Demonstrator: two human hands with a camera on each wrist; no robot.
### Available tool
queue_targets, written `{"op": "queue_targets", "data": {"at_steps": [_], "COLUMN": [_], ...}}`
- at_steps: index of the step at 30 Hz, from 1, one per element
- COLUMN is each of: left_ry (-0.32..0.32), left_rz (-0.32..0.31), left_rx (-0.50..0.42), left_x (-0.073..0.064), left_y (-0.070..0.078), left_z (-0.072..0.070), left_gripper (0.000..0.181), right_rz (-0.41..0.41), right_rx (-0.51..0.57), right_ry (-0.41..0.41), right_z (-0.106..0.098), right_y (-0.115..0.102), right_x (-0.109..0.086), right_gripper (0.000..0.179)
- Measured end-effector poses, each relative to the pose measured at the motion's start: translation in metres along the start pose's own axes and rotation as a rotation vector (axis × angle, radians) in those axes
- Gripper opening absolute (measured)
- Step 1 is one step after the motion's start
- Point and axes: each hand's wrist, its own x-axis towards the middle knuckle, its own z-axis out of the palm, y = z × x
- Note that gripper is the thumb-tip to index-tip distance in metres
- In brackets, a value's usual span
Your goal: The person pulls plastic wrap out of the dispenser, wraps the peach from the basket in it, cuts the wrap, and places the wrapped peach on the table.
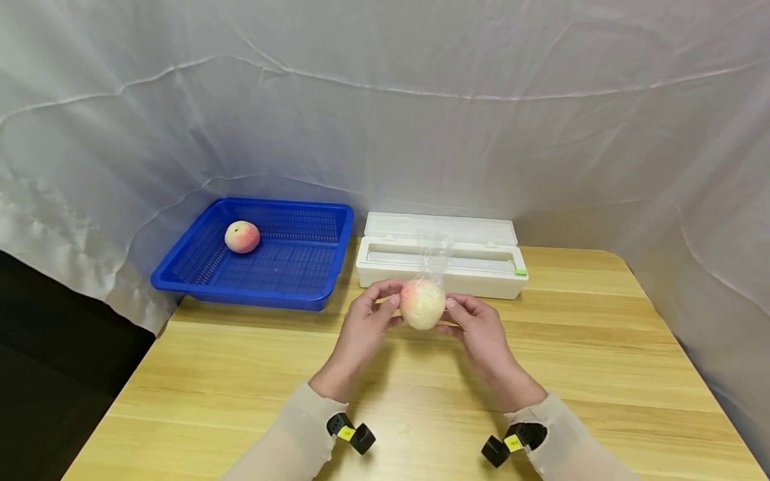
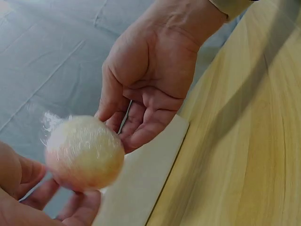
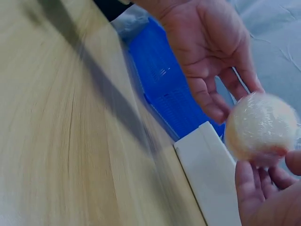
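A pale yellow peach with a pink blush (image 1: 423, 304) is held above the table between both hands, clear cling film (image 1: 436, 257) stretched over it. Loose film sticks up from its far side. On the peach's left, my left hand (image 1: 368, 317) grips it with thumb and fingertips. My right hand (image 1: 481, 327) holds the opposite side the same way. From the left wrist, the film looks wrinkled and shiny over the peach (image 2: 87, 153). The right wrist view shows the wrapped peach (image 3: 261, 126) resting on the right hand's fingers, with the left hand (image 3: 207, 52) beyond.
Behind the hands stands a white cling film box (image 1: 442, 277), its lid (image 1: 439, 227) raised and a green slider (image 1: 521, 272) at its right end. A blue basket (image 1: 252, 294) at the back left contains another peach (image 1: 242, 237). A pale curtain (image 1: 421, 133) hangs behind the wooden table (image 1: 601, 347).
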Motion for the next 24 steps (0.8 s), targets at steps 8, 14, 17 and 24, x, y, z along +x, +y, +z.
{"op": "queue_targets", "data": {"at_steps": [8,14,17,24], "left_ry": [-0.297,-0.405,-0.395,-0.356], "left_rz": [-0.186,-0.236,-0.235,-0.24], "left_rx": [-0.216,-0.325,-0.29,-0.174], "left_x": [-0.001,-0.003,-0.004,-0.009], "left_y": [-0.002,-0.007,-0.011,-0.021], "left_z": [-0.002,-0.004,-0.005,-0.004], "left_gripper": [0.063,0.055,0.056,0.055], "right_rz": [-0.013,-0.111,-0.147,-0.243], "right_rx": [0.073,-0.057,0.003,-0.142], "right_ry": [-0.044,0.008,0.012,0.12], "right_z": [0.003,-0.003,-0.011,-0.017], "right_y": [0.0,-0.017,-0.028,-0.042], "right_x": [-0.002,-0.005,-0.004,0.002], "right_gripper": [0.02,0.021,0.019,0.015]}}
